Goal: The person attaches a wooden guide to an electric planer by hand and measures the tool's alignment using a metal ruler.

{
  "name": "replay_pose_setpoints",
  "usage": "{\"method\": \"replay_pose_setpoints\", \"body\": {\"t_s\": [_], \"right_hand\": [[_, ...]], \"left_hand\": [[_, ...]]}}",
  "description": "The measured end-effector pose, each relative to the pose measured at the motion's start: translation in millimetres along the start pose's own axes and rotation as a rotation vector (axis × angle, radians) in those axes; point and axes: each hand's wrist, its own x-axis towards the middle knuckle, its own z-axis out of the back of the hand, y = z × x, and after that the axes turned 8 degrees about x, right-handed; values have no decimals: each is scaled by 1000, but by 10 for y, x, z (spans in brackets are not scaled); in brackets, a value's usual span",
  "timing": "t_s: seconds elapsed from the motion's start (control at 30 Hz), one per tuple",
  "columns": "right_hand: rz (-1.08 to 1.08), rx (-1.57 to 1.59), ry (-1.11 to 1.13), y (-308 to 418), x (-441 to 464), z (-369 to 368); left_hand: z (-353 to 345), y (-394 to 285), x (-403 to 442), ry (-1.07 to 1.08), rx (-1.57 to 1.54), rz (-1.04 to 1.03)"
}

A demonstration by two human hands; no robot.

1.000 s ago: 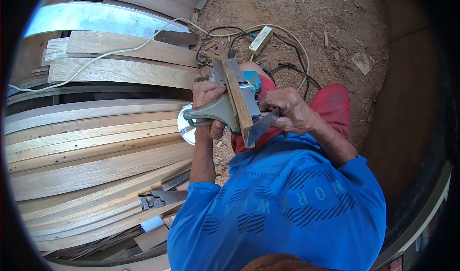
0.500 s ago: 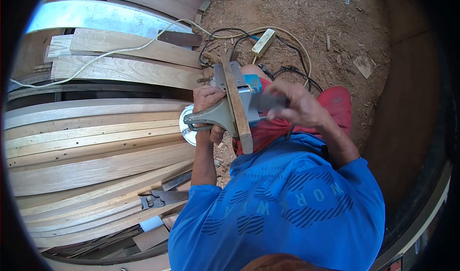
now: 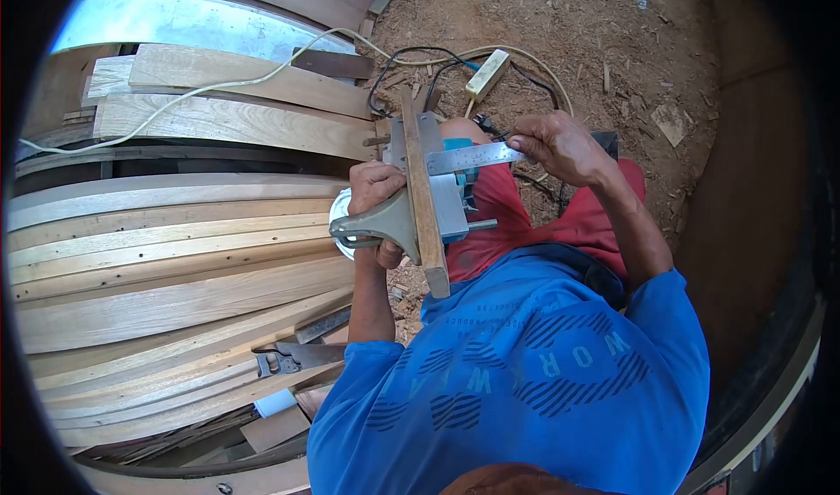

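Observation:
My left hand [image 3: 374, 187] is wrapped around the grey-green curved part [image 3: 381, 222] of a power tool with a teal housing [image 3: 455, 230] and a flat metal base plate [image 3: 448, 199]. A narrow wooden strip [image 3: 423, 193] lies lengthwise across the plate. My right hand [image 3: 560, 149] grips a try square; its marked steel blade [image 3: 472, 157] reaches left to the strip, and its dark stock [image 3: 605, 143] shows behind the hand. Whether the blade touches the wood I cannot tell. The tool rests over my lap, its exact type unclear.
Long boards [image 3: 184, 278] are stacked on the left, with a handsaw [image 3: 302, 356] lying on them. A pale extension socket [image 3: 487, 75] and cables sit on the shavings-covered ground ahead. A white round object [image 3: 343, 206] is partly hidden behind my left hand.
My right hand has moved up and right, and the try square, blurred before, now has its blade extended toward the wooden strip. The strip's near end has shifted slightly left and nearer to me.

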Motion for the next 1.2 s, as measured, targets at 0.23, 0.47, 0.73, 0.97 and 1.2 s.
{"method": "replay_pose_setpoints", "body": {"t_s": [0.23, 0.47, 0.73, 0.97, 1.2], "right_hand": [[-59, 97, -24, 21, 17, -55], [-52, 55, -33, -16, 22, -73], [-19, 82, -13, -28, -4, -48], [-31, 120, -12, -49, -24, -55], [-41, 129, -22, -110, -37, -89]], "left_hand": [[-27, 378, -33, -28, 57, -171], [-6, 527, -27, 39, 64, -222], [-46, -10, 22, 17, 80, 56], [-41, -39, 29, 39, 75, 63], [-63, -129, 69, 23, 56, 83]]}}
